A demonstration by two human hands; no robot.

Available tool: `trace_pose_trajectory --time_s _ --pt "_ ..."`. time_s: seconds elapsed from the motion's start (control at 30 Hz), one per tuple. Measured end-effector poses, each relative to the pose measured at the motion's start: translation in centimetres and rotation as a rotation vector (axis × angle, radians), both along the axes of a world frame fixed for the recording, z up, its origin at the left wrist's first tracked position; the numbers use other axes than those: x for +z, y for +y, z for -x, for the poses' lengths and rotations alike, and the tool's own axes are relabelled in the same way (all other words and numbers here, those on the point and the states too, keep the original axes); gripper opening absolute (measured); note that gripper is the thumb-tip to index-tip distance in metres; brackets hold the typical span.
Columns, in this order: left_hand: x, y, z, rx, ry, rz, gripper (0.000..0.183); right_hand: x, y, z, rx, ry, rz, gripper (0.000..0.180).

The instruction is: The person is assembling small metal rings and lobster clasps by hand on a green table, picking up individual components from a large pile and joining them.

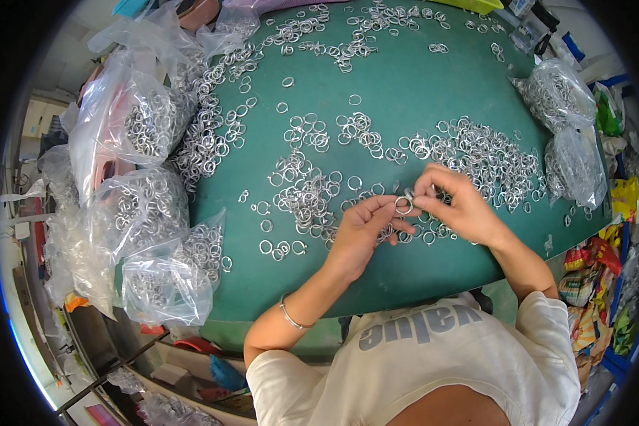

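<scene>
My left hand (363,226) holds a silver-coloured metal ring (404,205) between thumb and forefinger, its other fingers spread above the green tabletop. Close against it, my right hand (452,199) pinches one or more small metal rings at the held ring's upper edge; how many is hidden by the fingers. Beneath and behind both hands lie more loose rings. A dense heap of rings (306,199) is left of my left hand, and a larger heap (484,154) spreads beyond my right hand. Smaller clusters (359,128) lie farther up the table.
Clear plastic bags of rings (152,207) line the left side of the green table (394,282). Two more bags (559,96) stand at the right edge. Loose rings (207,122) run along the left bags. A yellow-green tray (471,4) and a clear bottle (530,32) are at the far side.
</scene>
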State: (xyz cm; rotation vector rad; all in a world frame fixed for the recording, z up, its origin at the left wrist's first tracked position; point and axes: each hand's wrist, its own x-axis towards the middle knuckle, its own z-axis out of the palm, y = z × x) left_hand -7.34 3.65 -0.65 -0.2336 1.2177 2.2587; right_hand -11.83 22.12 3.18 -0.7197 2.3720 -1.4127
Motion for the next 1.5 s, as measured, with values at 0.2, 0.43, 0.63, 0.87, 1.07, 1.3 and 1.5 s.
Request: trace_pose_trajectory --time_s 0.2,0.43,0.63,0.87,1.07,1.3,1.5 --pt "0.1 0.1 0.1 0.010 0.019 0.027 0.021 -0.7 -0.5 -0.5 0.100 0.388 -0.107 0.013" --pt "0.8 -0.6 0.5 0.026 0.191 0.146 0.018 -0.6 0.0 -1.2 -0.094 0.125 0.162 0.020" --pt "5.9 -5.2 -1.4 -0.169 0.348 0.671 0.014 -1.4 0.1 -1.9 -0.237 0.020 0.200 0.020" --pt "10.6 -12.4 -6.4 0.378 0.511 1.278 0.013 -1.7 1.1 -2.1 -0.242 -0.074 0.229 0.014" --pt "14.2 -22.2 -7.6 1.088 0.535 1.622 0.014 -1.4 0.5 -2.2 -0.255 -0.066 0.243 0.010" --pt "11.0 -39.1 -7.6 1.119 0.213 1.663 0.016 -1.9 0.8 -2.2 -0.242 -0.031 0.195 0.008" --pt "9.7 -41.2 -6.8 1.107 0.104 1.266 0.014 -2.2 0.8 -2.5 -0.248 0.041 0.129 0.009"
